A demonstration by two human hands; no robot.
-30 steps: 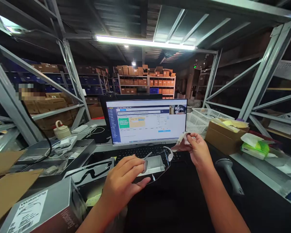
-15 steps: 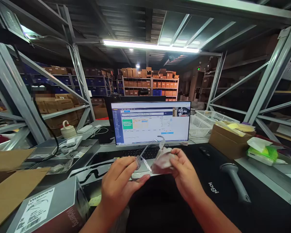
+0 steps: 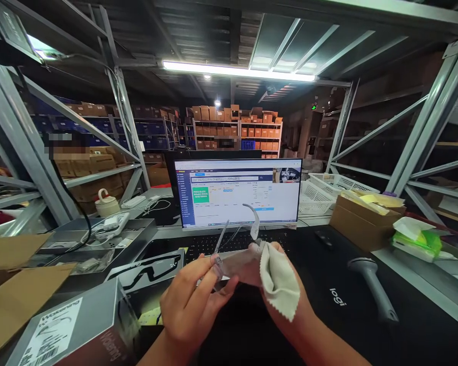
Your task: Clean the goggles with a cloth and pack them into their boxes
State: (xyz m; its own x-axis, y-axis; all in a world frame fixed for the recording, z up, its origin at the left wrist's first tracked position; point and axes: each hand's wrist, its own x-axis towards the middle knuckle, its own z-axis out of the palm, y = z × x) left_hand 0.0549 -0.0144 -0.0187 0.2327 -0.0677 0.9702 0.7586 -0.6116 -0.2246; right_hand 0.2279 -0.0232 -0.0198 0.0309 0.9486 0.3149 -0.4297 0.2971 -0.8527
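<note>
My left hand (image 3: 193,305) pinches the left corner of a pair of clear-framed glasses (image 3: 234,254), whose temple arms point up toward the monitor (image 3: 238,190). My right hand (image 3: 259,274) grips the right side of the glasses through a pale cleaning cloth (image 3: 278,284) that drapes over my wrist. Both hands are closed and hover above the black desk mat (image 3: 328,315), in front of the keyboard (image 3: 202,244).
A grey boxed product (image 3: 64,330) lies at front left, with a glasses-printed box (image 3: 145,267) behind it. A handheld barcode scanner (image 3: 370,284) lies at right. A cardboard box (image 3: 362,213) and white baskets (image 3: 320,190) stand at back right. Metal racking frames both sides.
My right hand came from the right with the cloth and joined the left at the glasses; the cloth now hangs over my right wrist and the glasses are held slightly higher.
</note>
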